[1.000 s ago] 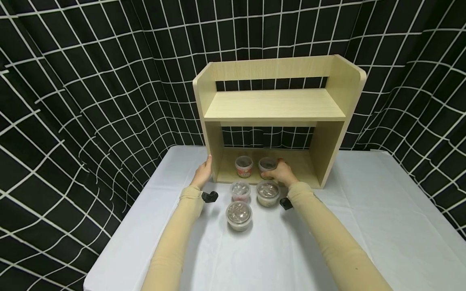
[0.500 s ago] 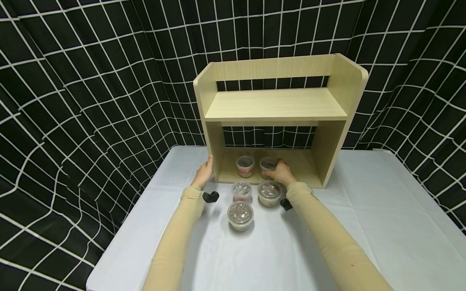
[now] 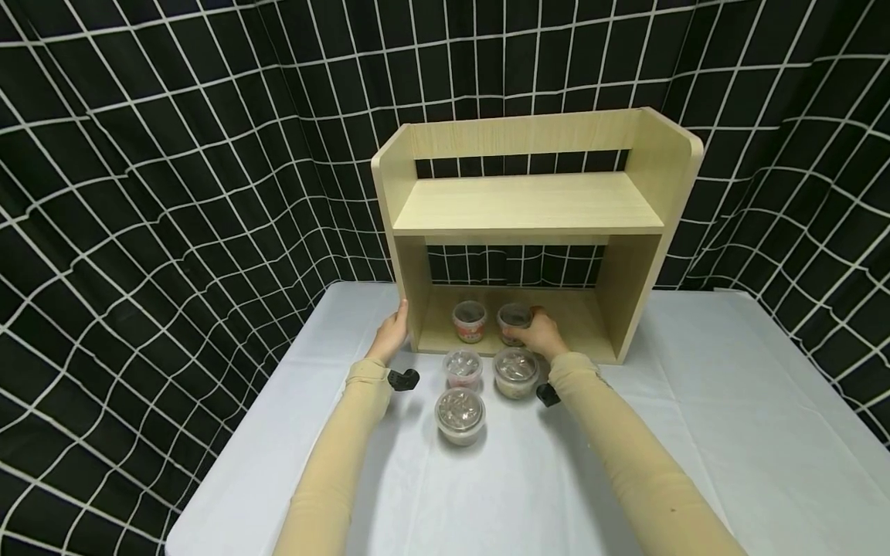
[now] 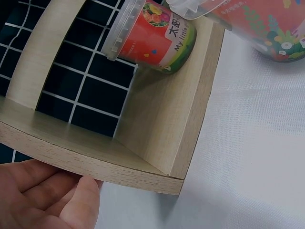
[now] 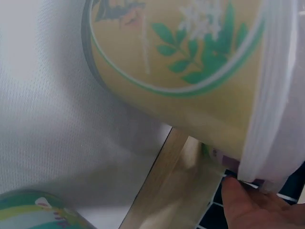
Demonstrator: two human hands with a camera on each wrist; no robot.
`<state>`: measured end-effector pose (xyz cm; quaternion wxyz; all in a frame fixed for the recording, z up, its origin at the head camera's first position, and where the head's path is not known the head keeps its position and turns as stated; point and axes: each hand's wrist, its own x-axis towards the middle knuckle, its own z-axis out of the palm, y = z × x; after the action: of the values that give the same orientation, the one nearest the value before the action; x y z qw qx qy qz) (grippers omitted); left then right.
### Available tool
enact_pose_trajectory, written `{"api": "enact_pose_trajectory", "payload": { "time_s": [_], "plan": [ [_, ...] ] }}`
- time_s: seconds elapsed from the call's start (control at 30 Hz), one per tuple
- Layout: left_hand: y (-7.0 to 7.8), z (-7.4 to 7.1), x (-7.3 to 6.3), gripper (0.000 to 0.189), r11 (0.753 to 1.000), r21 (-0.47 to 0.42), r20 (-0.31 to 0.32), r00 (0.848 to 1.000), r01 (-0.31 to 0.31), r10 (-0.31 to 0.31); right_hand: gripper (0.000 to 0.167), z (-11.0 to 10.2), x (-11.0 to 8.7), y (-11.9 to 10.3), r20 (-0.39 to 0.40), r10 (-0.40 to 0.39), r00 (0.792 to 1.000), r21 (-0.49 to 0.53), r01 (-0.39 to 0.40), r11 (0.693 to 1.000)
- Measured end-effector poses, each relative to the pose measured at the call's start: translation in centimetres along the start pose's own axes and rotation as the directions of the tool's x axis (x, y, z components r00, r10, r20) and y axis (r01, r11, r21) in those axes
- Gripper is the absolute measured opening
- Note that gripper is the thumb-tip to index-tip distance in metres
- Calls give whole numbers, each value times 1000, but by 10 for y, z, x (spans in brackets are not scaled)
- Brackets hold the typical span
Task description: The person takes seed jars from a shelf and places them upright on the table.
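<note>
My right hand (image 3: 541, 334) grips a small clear plastic tub (image 3: 514, 320) by its right side, on the bottom board of a pale wooden shelf (image 3: 528, 202). In the right wrist view, my thumb and fingers (image 5: 238, 202) meet that tub's edge, mostly hidden behind a larger yellowish tub (image 5: 190, 62). My left hand (image 3: 391, 333) rests against the outside of the shelf's left panel; its thumb and fingers (image 4: 83, 202) touch the panel's edge in the left wrist view. To the right of that panel, a red-labelled tub (image 3: 469, 323) stands on the bottom board.
In front of the shelf, on the white-covered table (image 3: 528, 486), stand a pinkish lidded tub (image 3: 463, 369), a wider lidded tub (image 3: 517, 373) and, nearer, another lidded tub (image 3: 460, 417). Black cloth with a white grid (image 3: 208, 193) hangs behind and at both sides.
Both hands keep their places, the right on its tub and the left at the shelf panel. Only the head view shifts slightly.
</note>
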<state>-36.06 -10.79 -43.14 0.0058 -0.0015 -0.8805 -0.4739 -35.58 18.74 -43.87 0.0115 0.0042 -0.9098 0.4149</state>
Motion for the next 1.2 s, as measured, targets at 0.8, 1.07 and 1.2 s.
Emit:
{"api": "enact_pose_trajectory", "payload": {
  "time_s": [0.8, 1.07, 1.2],
  "plan": [
    [1, 2, -3, 83, 1000, -23, -9, 1000, -2, 2, 83, -7, -9, -1, -119, 20, 993, 208, 5, 978],
    [0, 2, -1, 82, 1000, -13, -15, 1000, -20, 20, 83, -20, -15, -17, -107, -16, 994, 290, 46, 956],
    [0, 2, -1, 82, 1000, -17, -10, 1000, -19, 19, 82, -26, -22, -25, -109, -17, 994, 337, 53, 940]
  ]
}}
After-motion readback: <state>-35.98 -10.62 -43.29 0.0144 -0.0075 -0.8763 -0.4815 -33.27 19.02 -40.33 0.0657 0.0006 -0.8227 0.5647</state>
